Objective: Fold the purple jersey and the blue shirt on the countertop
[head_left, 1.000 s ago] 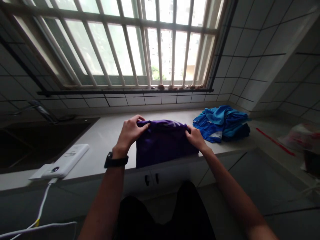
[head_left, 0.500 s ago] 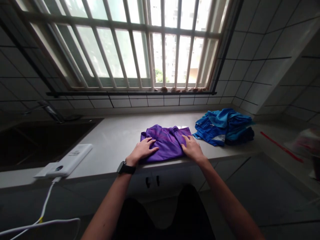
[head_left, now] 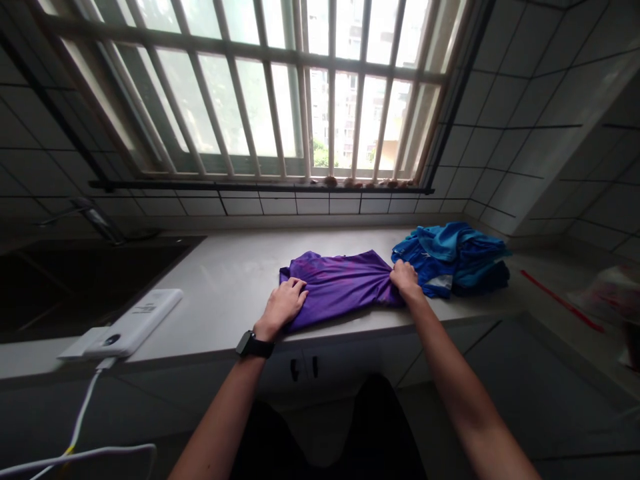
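Observation:
A folded purple garment (head_left: 340, 283) lies on the white countertop in front of me. My right hand (head_left: 405, 275) is closed on its right end, and creases fan out across the fabric from that grip. On the garment's left end rests my left hand (head_left: 286, 303), fingers laid over the cloth and pressing it down. A dark watch (head_left: 253, 345) is on my left wrist. Just beyond my right hand sits a pile of blue clothes (head_left: 453, 257), with a white patch showing at its front.
The countertop (head_left: 225, 293) runs under a barred window. At left are a dark sink (head_left: 95, 287), a faucet (head_left: 97, 220) and a white power bank (head_left: 135, 323) with a cable at the front edge. A red strip (head_left: 563, 300) lies on the right.
My right hand has gone from lying spread on the garment to gripping its right end, pulling it rightward. The garment is stretched wider and tauter. My left hand stays at the left end.

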A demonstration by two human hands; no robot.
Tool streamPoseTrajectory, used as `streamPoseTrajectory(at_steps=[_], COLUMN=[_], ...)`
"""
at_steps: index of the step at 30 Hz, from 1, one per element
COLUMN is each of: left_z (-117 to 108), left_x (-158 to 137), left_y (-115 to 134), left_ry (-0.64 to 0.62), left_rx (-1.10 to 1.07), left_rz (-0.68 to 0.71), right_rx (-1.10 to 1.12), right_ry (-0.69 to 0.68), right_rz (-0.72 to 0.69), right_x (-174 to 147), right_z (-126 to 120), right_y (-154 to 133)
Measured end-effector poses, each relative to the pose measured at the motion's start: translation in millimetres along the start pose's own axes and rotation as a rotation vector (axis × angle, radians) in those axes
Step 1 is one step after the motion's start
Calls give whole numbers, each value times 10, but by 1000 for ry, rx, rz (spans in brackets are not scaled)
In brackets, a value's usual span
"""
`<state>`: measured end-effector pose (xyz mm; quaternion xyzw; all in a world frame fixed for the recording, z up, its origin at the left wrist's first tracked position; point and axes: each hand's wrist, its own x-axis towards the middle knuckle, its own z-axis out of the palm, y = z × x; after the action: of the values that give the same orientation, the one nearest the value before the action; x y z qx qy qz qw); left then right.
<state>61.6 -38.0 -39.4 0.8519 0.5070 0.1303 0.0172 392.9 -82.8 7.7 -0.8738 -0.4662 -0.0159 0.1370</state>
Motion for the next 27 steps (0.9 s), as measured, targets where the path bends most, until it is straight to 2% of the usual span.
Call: streamPoseTrajectory(at_steps=[4, 6, 8, 11, 15, 18, 20, 23, 25, 27], left_z=[-25, -61, -100, -140, -161, -156, -141, -126, -155, -235], left_x=[-42, -57, -63, -58, -95, -212, -320, -454, -492, -499], left_y=[57, 77, 88, 86, 85, 132, 191, 273, 277, 226], left_ry=[-3, -22, -41, -44, -15, 11, 37, 75, 80, 52], left_rx=[10, 28, 65, 125, 161, 195, 227, 259, 261, 251], left_rz=[-13, -18, -27, -51, -51, -72, -109, -164, -170, -148], right_rx=[35, 62, 30, -66, -93, -28, 70, 189, 220, 229], right_ry=[55, -20, -145, -257, -243, -162, -103, -60, -10, 28], right_rz=[-219, -370, -461, -443, -431, -565, -767, -1045, -1060, -1022], right_x=[-5, -4, 7, 51, 22, -336, -758, -1418, -1710, -1841], right_z=[-27, 2, 66, 155, 91, -4, 17, 205, 368, 496], right_y=[-165, -299, -396, -441, -452, -503, -545, -615, -685, -772])
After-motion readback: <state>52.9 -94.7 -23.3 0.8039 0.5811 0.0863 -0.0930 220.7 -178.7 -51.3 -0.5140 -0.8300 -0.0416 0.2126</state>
